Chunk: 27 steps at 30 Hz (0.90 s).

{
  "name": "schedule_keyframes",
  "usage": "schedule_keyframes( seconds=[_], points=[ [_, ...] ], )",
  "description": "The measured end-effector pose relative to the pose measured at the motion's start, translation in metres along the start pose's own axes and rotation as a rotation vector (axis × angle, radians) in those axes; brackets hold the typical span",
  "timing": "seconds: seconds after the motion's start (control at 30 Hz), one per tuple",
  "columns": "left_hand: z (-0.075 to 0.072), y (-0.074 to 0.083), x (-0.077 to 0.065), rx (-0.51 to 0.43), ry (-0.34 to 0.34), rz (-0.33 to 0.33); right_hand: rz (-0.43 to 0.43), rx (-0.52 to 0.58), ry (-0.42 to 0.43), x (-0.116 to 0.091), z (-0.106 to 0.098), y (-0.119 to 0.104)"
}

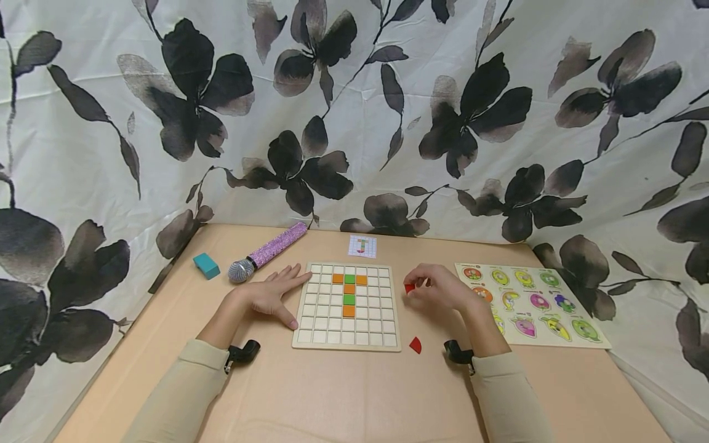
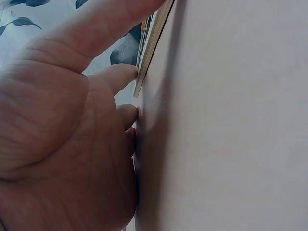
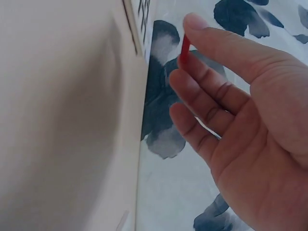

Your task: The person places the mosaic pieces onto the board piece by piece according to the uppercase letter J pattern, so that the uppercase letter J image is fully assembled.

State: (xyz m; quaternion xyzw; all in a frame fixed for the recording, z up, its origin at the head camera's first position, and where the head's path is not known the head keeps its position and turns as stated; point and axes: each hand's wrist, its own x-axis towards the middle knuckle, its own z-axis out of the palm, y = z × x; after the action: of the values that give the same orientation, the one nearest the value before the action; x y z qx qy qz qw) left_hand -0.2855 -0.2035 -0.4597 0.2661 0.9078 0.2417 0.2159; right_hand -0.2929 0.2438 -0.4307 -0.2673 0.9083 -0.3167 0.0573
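Note:
A wooden grid board (image 1: 316, 338) lies mid-table, with several orange and green squares set in its upper middle cells. At the board's left edge, my left hand (image 1: 275, 291) rests with fingers spread, its thumb and index fingertip touching the rim. My right hand (image 1: 443, 288) is just right of the board and pinches a red piece (image 1: 409, 288) between thumb and fingertip. In the right wrist view that red piece (image 3: 185, 47) appears thin and edge-on, held off the table. Another red piece (image 1: 415, 345), wedge-shaped with a curved side, lies near the board's lower right corner.
Behind the board is a small pattern card (image 1: 362, 246). A glittery pink microphone (image 1: 271, 251) and a teal block (image 1: 207, 266) lie at the back left. On the right, under my forearm, lies a fruit picture board (image 1: 540, 304). A floral curtain (image 1: 388, 141) hangs behind the table.

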Motion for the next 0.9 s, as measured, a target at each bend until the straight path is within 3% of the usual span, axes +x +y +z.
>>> schedule_keyframes(
  seconds=[0.3,0.9],
  points=[
    [0.000,0.000,0.000,0.002,0.001,0.006,-0.126,0.005,0.035,0.007,0.003,-0.017],
    [0.000,0.003,-0.001,-0.001,0.001,0.009,-0.181,0.020,0.030,0.026,0.032,-0.051]
  ],
)
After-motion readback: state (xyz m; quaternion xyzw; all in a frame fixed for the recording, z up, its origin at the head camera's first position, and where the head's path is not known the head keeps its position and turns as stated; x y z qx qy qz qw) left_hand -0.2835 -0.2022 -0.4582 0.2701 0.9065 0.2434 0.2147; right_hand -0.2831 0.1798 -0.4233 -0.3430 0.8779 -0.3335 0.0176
